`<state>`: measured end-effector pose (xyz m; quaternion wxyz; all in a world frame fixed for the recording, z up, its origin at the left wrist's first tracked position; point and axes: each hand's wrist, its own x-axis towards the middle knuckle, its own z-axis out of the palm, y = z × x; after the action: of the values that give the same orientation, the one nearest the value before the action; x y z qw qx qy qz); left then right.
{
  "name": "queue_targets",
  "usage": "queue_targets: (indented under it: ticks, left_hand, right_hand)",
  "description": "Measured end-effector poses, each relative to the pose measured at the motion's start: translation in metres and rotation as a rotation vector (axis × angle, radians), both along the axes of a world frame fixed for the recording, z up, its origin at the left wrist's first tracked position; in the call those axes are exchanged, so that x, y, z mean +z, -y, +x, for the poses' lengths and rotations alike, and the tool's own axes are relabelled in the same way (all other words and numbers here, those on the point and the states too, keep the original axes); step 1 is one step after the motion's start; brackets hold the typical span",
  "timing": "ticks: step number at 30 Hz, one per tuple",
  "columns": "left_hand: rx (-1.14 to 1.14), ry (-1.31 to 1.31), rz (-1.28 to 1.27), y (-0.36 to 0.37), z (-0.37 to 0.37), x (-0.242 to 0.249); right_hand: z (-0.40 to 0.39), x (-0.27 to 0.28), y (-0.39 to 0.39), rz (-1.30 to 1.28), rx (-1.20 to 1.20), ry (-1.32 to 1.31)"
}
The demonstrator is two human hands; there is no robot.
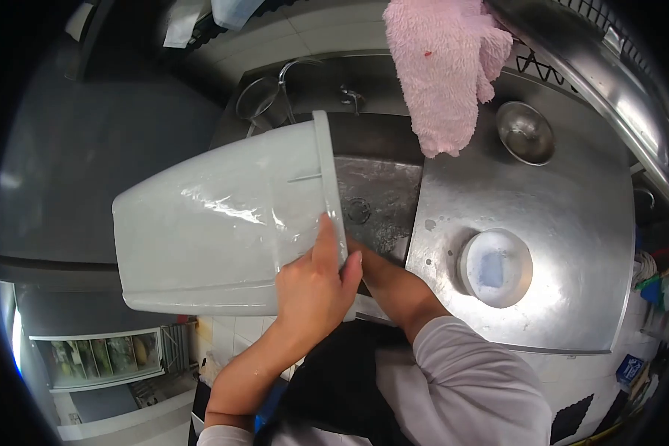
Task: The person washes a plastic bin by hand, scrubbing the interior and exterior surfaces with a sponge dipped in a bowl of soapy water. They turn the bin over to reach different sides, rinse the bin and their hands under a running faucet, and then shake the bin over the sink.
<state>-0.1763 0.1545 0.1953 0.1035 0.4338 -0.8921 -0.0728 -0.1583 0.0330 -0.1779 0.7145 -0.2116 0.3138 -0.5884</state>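
A large pale grey plastic bin [223,223], wet and shiny, is tipped on its side over the sink [379,186], its rim facing right. My left hand [312,286] grips the bin near the lower part of its rim, index finger stretched along the outer wall and thumb at the rim's edge. My right forearm reaches in past the rim, and the hand at its end is hidden inside the bin. Water wets the sink floor around the drain [359,210].
On the steel counter [557,238] to the right stand a round white container [524,271] with a bluish patch inside and a metal bowl [525,134]. A pink fluffy cloth [442,74] hangs above. Behind the bin are a faucet [351,97] and a clear container [259,100].
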Motion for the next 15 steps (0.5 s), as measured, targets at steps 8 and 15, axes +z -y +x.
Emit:
queue_targets:
  ticks: [8, 15]
  left_hand:
    - [-0.003, -0.151, -0.069, -0.011, 0.026, 0.008]
    - [-0.009, -0.091, -0.102, -0.011, 0.034, 0.040]
  right_hand:
    - [-0.024, 0.056, -0.016, 0.200, 0.089, -0.401]
    - [-0.031, 0.103, -0.017, 0.307, 0.010, -0.339]
